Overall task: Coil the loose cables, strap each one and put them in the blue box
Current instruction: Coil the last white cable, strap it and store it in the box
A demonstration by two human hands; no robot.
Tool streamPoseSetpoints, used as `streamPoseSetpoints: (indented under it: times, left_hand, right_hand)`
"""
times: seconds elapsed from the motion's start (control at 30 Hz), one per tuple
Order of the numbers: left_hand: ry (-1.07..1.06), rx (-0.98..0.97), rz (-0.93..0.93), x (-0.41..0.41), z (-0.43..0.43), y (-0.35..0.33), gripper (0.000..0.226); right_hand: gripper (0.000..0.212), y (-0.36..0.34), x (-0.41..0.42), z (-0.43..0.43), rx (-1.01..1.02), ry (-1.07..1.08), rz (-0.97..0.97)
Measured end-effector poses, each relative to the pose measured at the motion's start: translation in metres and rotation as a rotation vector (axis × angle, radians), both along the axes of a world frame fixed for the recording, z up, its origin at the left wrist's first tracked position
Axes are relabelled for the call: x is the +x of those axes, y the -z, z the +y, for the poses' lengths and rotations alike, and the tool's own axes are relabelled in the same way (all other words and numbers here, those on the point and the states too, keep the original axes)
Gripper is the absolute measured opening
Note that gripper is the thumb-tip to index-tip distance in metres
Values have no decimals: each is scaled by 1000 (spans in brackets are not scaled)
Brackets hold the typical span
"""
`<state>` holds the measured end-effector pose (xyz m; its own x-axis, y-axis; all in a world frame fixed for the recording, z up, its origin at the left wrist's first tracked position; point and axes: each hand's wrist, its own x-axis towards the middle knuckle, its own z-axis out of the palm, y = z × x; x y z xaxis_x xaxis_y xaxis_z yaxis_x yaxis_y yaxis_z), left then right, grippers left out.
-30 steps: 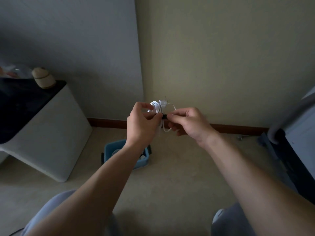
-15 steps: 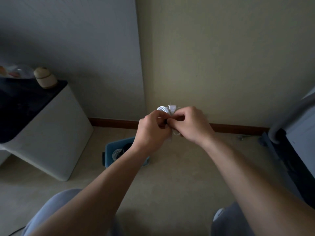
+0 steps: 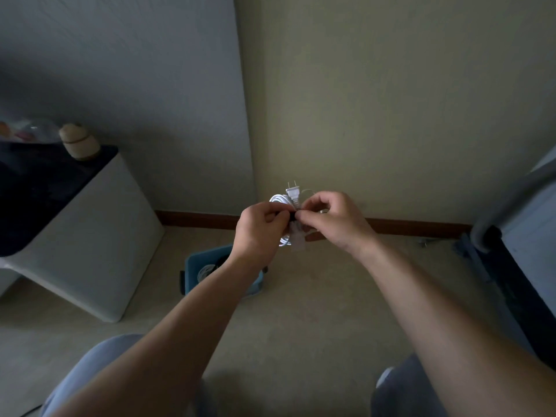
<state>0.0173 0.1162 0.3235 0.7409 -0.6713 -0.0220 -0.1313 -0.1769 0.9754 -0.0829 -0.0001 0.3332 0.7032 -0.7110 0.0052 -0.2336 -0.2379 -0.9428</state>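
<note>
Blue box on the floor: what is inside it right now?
A pale coiled cable and something dark show inside the blue box. The left forearm covers the rest, so its full contents are hidden.

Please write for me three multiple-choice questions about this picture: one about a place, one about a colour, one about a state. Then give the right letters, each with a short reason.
1. Where does the blue box stand?
A. on the cabinet
B. on the floor
C. on the person's knee

2. What colour is the cable in the hands?
A. white
B. red
C. green

3. What are the left hand and the right hand doing?
A. both hang open
B. only the left hand holds something
C. both pinch the coiled cable at its black strap

Answers:
1 B, the box sits on the floor, partly behind the left forearm.
2 A, the coil and its plug look white.
3 C, the fingers of both hands curl and meet at the strap.
</note>
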Motion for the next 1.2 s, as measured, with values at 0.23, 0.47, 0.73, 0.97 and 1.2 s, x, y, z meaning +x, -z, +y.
streamPoseSetpoints:
  times: [0.23, 0.47, 0.73, 0.97, 1.2]
  left_hand:
    - [-96, -147, 318, 1, 5, -3, 12]
    - [-121, -201, 441, 8, 16, -6, 9]
    - [-193, -127, 314, 12, 30, -10, 15]
    - [-288, 252, -258, 30, 48, -20, 39]
    - [-43, 159, 213, 51, 52, -3, 116]
  right_hand:
    - [17, 11, 9, 5, 145, 82, -92]
    - [16, 11, 17, 16, 27, 99, -91]
    - [33, 11, 28, 28, -10, 63, -85]
    - [38, 15, 36, 29, 194, -9, -74]
    - [27, 7, 33, 35, 499, -186, -165]
